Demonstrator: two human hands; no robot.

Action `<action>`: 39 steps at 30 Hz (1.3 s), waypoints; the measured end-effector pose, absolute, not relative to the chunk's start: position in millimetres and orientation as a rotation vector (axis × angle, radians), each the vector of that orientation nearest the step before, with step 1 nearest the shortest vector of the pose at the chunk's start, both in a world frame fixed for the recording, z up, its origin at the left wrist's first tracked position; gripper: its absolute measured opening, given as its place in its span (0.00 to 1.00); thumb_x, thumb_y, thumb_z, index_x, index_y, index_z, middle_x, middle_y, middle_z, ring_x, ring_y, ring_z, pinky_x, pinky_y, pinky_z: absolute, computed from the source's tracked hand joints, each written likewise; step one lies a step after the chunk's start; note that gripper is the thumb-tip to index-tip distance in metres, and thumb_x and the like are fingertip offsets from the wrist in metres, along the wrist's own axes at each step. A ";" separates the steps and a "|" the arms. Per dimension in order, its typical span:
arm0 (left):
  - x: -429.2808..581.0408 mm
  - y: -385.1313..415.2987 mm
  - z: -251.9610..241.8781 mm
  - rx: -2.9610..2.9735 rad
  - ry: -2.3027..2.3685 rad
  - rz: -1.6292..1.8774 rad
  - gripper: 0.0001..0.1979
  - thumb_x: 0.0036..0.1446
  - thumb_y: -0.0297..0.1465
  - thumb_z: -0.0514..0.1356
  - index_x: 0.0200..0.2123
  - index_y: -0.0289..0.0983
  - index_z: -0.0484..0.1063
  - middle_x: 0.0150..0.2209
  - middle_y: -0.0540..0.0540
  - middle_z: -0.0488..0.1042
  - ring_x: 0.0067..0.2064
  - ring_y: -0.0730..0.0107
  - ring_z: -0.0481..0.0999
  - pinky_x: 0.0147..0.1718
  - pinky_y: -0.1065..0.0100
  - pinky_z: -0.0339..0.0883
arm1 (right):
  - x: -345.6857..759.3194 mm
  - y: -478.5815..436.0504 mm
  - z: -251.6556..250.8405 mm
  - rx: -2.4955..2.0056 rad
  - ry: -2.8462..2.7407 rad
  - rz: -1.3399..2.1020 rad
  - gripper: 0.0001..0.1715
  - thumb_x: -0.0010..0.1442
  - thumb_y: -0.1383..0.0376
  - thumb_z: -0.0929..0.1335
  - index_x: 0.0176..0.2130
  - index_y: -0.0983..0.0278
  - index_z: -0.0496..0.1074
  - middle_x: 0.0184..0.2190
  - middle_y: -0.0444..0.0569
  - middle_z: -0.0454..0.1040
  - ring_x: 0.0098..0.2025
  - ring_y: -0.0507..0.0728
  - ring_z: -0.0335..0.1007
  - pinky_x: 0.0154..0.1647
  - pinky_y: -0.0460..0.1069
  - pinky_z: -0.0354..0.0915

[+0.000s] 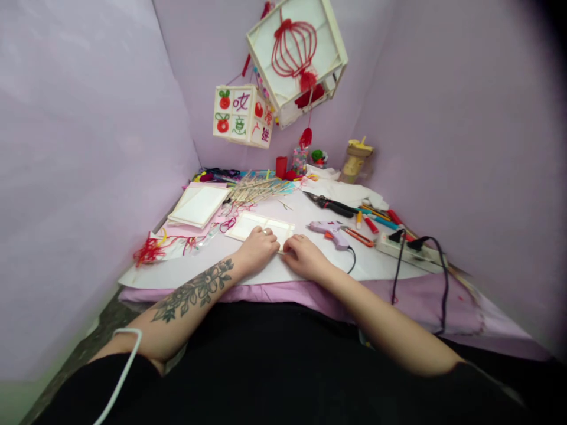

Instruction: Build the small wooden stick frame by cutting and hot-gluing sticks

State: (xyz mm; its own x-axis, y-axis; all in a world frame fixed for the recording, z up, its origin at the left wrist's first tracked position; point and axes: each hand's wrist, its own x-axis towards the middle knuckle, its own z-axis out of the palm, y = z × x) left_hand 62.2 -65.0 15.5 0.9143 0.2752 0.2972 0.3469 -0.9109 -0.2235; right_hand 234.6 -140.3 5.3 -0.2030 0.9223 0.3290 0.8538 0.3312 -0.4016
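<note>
A white rectangular panel with a thin pale wooden-looking frame (249, 221) lies flat on the table in front of me. My left hand (259, 251) is closed at its near edge, fingers bent over the frame. Close beside it, my right hand (305, 257) has curled fingers at the panel's near right corner. The fingertips of both hands almost meet there, and whatever lies beneath them is hidden. To the right of the panel rests a lilac glue gun (332, 231), its nozzle pointing left.
Stacked framed panels (198, 205) and red yarn (149, 250) lie left. Thin sticks (254, 190) are heaped behind. Rightward are black-handled snips (328, 204), an orange cutter (358, 236), pens and a power strip (414, 254) with cords. Two decorated box lanterns (243, 115) hang above; a cup (354, 162) stands behind.
</note>
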 end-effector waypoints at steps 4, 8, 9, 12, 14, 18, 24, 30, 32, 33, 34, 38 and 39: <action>56.1 -69.7 15.7 -2.794 -0.534 -0.442 0.06 0.58 0.28 0.57 0.31 0.37 0.74 0.31 0.43 0.74 0.41 0.60 0.69 0.38 0.58 0.54 | 232.3 -140.7 0.6 -1.608 -2.091 0.130 0.02 0.58 0.70 0.67 0.33 0.65 0.70 0.32 0.50 0.70 0.38 0.56 0.64 0.40 0.49 0.61; 53.3 -70.1 18.1 -2.856 -0.604 -0.480 0.09 0.61 0.29 0.55 0.33 0.38 0.75 0.32 0.44 0.74 0.42 0.60 0.69 0.39 0.59 0.54 | 228.2 -139.4 1.3 -1.639 -2.157 0.061 0.05 0.60 0.71 0.65 0.34 0.66 0.70 0.33 0.52 0.71 0.39 0.57 0.65 0.43 0.50 0.61; 53.1 -69.5 18.8 -2.881 -0.626 -0.490 0.10 0.61 0.30 0.54 0.33 0.38 0.75 0.32 0.44 0.75 0.42 0.60 0.69 0.39 0.59 0.54 | 227.1 -139.4 1.9 -1.644 -2.165 0.046 0.05 0.61 0.71 0.64 0.34 0.67 0.70 0.34 0.53 0.71 0.40 0.58 0.64 0.43 0.50 0.60; 52.8 -67.1 19.5 -2.934 -0.677 -0.518 0.09 0.61 0.31 0.55 0.34 0.39 0.76 0.32 0.46 0.75 0.42 0.62 0.69 0.40 0.59 0.54 | 224.6 -139.3 3.8 -1.684 -2.204 -0.010 0.05 0.62 0.69 0.64 0.37 0.68 0.70 0.37 0.55 0.71 0.41 0.60 0.64 0.43 0.51 0.60; 52.7 -65.9 18.9 -2.947 -0.694 -0.538 0.09 0.61 0.31 0.56 0.34 0.39 0.76 0.32 0.46 0.75 0.43 0.62 0.69 0.40 0.59 0.54 | 223.9 -137.9 4.9 -1.722 -2.247 -0.036 0.06 0.62 0.67 0.64 0.38 0.67 0.70 0.38 0.56 0.72 0.42 0.60 0.65 0.42 0.51 0.61; 52.5 -65.3 17.9 -2.965 -0.708 -0.566 0.08 0.60 0.31 0.56 0.33 0.39 0.76 0.33 0.47 0.76 0.42 0.63 0.70 0.40 0.60 0.54 | 224.3 -132.5 4.0 -1.750 -2.303 -0.039 0.07 0.63 0.66 0.64 0.38 0.67 0.69 0.37 0.56 0.73 0.40 0.61 0.67 0.39 0.51 0.61; 54.9 -68.4 20.1 -2.895 -0.635 -0.601 0.06 0.60 0.33 0.58 0.35 0.39 0.75 0.35 0.47 0.76 0.45 0.62 0.69 0.41 0.59 0.53 | 224.4 -133.2 5.5 -1.813 -2.251 -0.088 0.07 0.65 0.68 0.61 0.39 0.68 0.68 0.36 0.59 0.73 0.40 0.63 0.68 0.37 0.52 0.60; 58.9 -72.0 20.1 -2.664 -0.604 -0.735 0.12 0.64 0.31 0.53 0.30 0.37 0.73 0.30 0.47 0.74 0.44 0.64 0.69 0.43 0.59 0.51 | 223.9 -140.7 13.2 -1.708 -2.122 -0.127 0.05 0.64 0.68 0.61 0.38 0.66 0.66 0.36 0.57 0.72 0.40 0.62 0.66 0.39 0.52 0.62; 58.0 -72.5 19.8 -2.632 -0.614 -0.797 0.13 0.64 0.32 0.53 0.30 0.38 0.73 0.28 0.48 0.73 0.42 0.65 0.69 0.43 0.59 0.51 | 225.0 -142.4 10.7 -1.520 -2.064 -0.138 0.03 0.62 0.67 0.63 0.37 0.65 0.66 0.35 0.54 0.71 0.39 0.60 0.66 0.39 0.52 0.63; 57.3 -72.6 19.8 -2.623 -0.614 -0.824 0.13 0.64 0.32 0.53 0.30 0.38 0.73 0.27 0.48 0.72 0.42 0.65 0.69 0.43 0.59 0.51 | 225.6 -143.1 8.6 -1.428 -2.040 -0.151 0.03 0.62 0.66 0.64 0.37 0.64 0.66 0.35 0.54 0.71 0.39 0.60 0.66 0.40 0.52 0.63; 56.7 -72.8 19.9 -2.619 -0.607 -0.844 0.13 0.64 0.32 0.53 0.30 0.38 0.74 0.27 0.48 0.72 0.41 0.65 0.69 0.42 0.60 0.51 | 226.2 -143.7 6.4 -1.358 -2.022 -0.170 0.03 0.62 0.66 0.64 0.37 0.64 0.66 0.35 0.53 0.70 0.39 0.60 0.66 0.40 0.52 0.63; 55.8 -73.4 20.7 -2.626 -0.596 -0.868 0.14 0.64 0.32 0.52 0.30 0.38 0.74 0.26 0.48 0.72 0.40 0.65 0.69 0.41 0.60 0.52 | 226.3 -145.1 -0.6 -1.286 -1.958 -0.233 0.08 0.64 0.67 0.61 0.36 0.64 0.68 0.33 0.53 0.71 0.38 0.58 0.65 0.41 0.51 0.63; 55.7 -73.6 20.9 -2.636 -0.600 -0.854 0.14 0.64 0.32 0.52 0.29 0.38 0.74 0.26 0.48 0.72 0.40 0.65 0.69 0.41 0.60 0.52 | 225.9 -145.1 -1.3 -1.295 -1.949 -0.243 0.08 0.65 0.66 0.61 0.35 0.64 0.68 0.32 0.53 0.71 0.38 0.58 0.65 0.41 0.51 0.63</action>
State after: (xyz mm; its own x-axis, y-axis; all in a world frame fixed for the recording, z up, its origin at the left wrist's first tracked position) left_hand 55.7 -73.6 20.9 0.7354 0.2934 0.6109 0.4750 -0.8661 -0.1559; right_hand 225.9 -145.1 -1.3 -0.1883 0.7040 0.6848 0.8505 0.4656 -0.2449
